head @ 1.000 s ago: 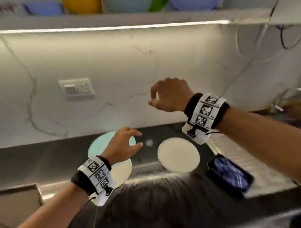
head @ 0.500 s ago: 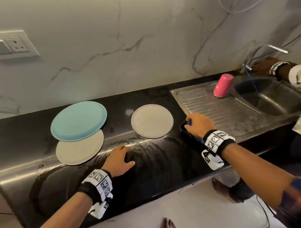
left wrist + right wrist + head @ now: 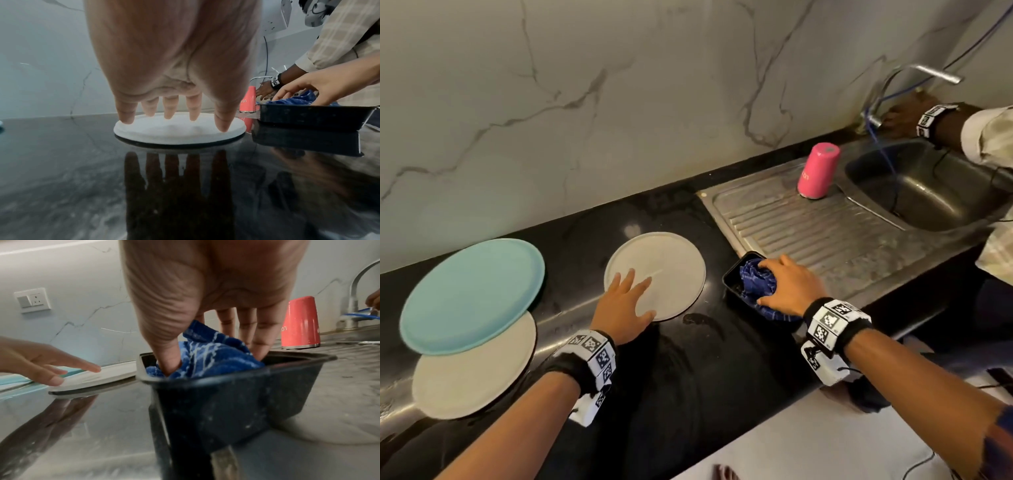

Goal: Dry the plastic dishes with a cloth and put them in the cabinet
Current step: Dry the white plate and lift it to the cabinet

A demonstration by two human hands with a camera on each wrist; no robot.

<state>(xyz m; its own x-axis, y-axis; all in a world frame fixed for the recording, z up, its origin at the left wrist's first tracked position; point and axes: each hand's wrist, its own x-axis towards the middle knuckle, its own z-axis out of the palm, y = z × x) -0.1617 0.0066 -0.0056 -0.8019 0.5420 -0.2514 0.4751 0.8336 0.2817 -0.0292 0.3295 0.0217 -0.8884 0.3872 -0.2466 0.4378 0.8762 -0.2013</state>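
On the black counter (image 3: 688, 359), the left hand (image 3: 625, 308) spreads flat over the white plate (image 3: 671, 270). The right hand (image 3: 789, 286) grips the blue cloth (image 3: 756, 284) bunched inside the black tub (image 3: 732, 277) just beside the plate.

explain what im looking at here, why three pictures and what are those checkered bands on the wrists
No machine here: a person works with bare hands, wearing three cameras. The checkered bands are on the wrists, where two of them sit. The big view is from the head, looking down at a black counter. The other two look along each hand.

The left hand rests open over a white plate. The right hand grips a blue cloth lying in a black tray. Further left, a blue plate overlaps another white plate. A pink cup stands upside down by the sink, where a second person's hand is at the tap.
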